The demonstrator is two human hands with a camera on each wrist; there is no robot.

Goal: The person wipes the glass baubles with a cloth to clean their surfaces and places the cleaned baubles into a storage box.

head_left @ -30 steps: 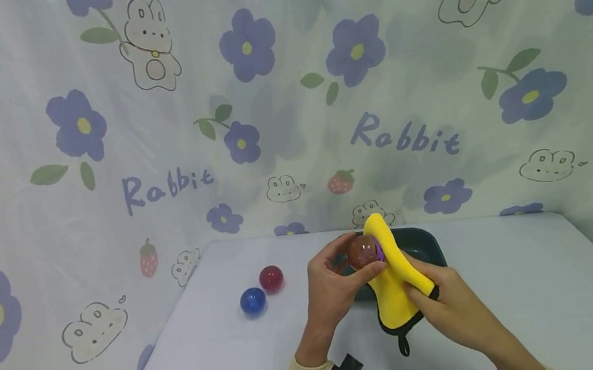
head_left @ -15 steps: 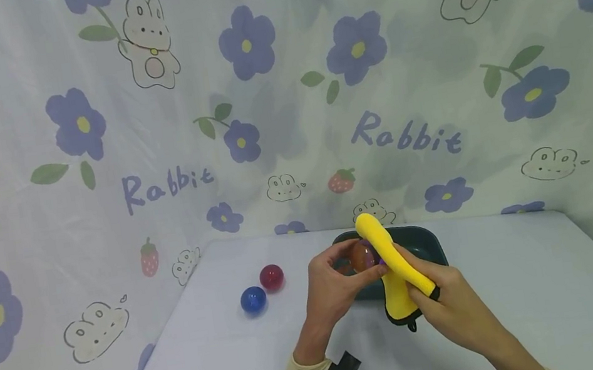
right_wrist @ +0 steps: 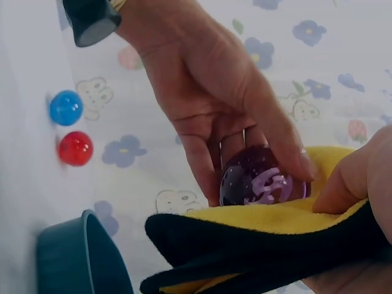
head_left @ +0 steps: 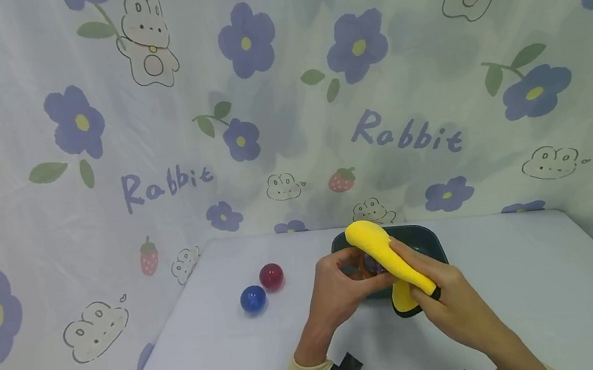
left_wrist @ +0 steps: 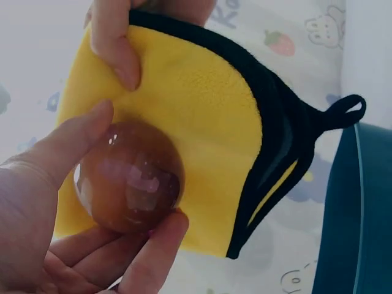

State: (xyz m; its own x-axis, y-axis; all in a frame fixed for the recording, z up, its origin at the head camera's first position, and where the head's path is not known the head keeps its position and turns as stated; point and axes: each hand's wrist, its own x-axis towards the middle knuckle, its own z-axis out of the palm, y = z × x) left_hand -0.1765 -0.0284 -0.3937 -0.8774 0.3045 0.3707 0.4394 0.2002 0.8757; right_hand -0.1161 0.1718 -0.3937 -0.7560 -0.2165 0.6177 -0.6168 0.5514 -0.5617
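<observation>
My left hand (head_left: 339, 283) holds a glossy see-through ball between thumb and fingers. The ball (left_wrist: 130, 177) looks amber-brown in the left wrist view, while in the right wrist view the same ball (right_wrist: 263, 177) looks purple with a pale curved mark. A yellow cloth (head_left: 379, 246) with black edging and a hanging loop (left_wrist: 346, 113) is pinched by my right hand (head_left: 449, 296). The cloth's yellow face lies against the ball, and its upper part bends over it. From the head view, cloth and fingers hide much of the ball.
A dark green open container (head_left: 434, 244) stands behind and below the hands. On the white table (head_left: 196, 363) to the left lie a blue ball (head_left: 253, 300) and a red ball (head_left: 271, 276). A patterned curtain (head_left: 284, 98) hangs at the back.
The cloth's upper end has tipped left and down over the ball. Its lower end has drawn up, and its loop has gone out of the head view. The left hand has turned slightly.
</observation>
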